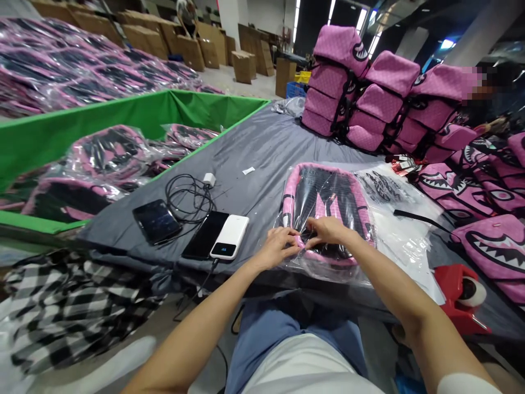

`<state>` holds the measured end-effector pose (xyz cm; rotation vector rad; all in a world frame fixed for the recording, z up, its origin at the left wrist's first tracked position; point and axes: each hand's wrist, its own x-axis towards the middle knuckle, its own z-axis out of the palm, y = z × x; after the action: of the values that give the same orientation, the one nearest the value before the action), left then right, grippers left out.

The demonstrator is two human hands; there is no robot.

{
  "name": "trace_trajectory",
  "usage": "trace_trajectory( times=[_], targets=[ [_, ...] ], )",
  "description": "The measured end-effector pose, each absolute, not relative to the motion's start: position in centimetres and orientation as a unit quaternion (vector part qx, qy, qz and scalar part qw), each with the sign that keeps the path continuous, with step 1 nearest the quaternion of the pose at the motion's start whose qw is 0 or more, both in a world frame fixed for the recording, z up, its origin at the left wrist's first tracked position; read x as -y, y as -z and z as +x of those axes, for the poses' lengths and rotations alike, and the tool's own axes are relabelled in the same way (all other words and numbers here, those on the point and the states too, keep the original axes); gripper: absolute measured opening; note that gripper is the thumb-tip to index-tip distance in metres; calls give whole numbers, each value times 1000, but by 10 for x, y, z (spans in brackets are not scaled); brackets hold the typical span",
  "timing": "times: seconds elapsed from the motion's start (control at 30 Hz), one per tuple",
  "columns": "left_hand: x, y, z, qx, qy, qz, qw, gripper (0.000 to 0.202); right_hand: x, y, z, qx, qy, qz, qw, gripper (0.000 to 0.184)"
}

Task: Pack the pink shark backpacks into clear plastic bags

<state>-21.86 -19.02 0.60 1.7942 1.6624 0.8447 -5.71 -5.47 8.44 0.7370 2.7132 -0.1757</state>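
A pink and black backpack (356,191) lies back side up on the table inside a clear plastic bag (315,271). My left hand (279,247) is at the bag's near left corner, its fingers closed on the plastic. Close beside it, my right hand (328,230) reaches over the backpack, thumb and fingers bent in a pinch on the same plastic. The fingertips of both hands nearly meet. Beneath the bag and to its right are flat printed plastic bags (394,219).
Left of my hands lie a white power bank (230,237), phones and a coiled cable (188,200). A red tape dispenser (453,298) stands at the right. Pink backpacks (375,101) are stacked behind. Bagged backpacks fill a green-sided bin (213,109); a person (187,16) stands among cartons.
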Motion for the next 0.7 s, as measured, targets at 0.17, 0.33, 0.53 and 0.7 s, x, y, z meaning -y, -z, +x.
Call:
trace_trajectory(
  times=[0.17,0.33,0.53,0.7],
  targets=[
    [190,-5,-219,-615,-321,666,274,18,79,-85,-30,-943,165,288,27,26],
    [187,-3,-221,-614,-309,670,281,15,115,-54,-44,-934,146,320,68,20],
    [200,-11,-216,-620,-333,651,285,15,109,-41,-38,-926,215,310,-22,33],
    [199,-8,-236,-626,-469,566,262,41,116,-37,62,-842,162,366,-361,35]
  ],
)
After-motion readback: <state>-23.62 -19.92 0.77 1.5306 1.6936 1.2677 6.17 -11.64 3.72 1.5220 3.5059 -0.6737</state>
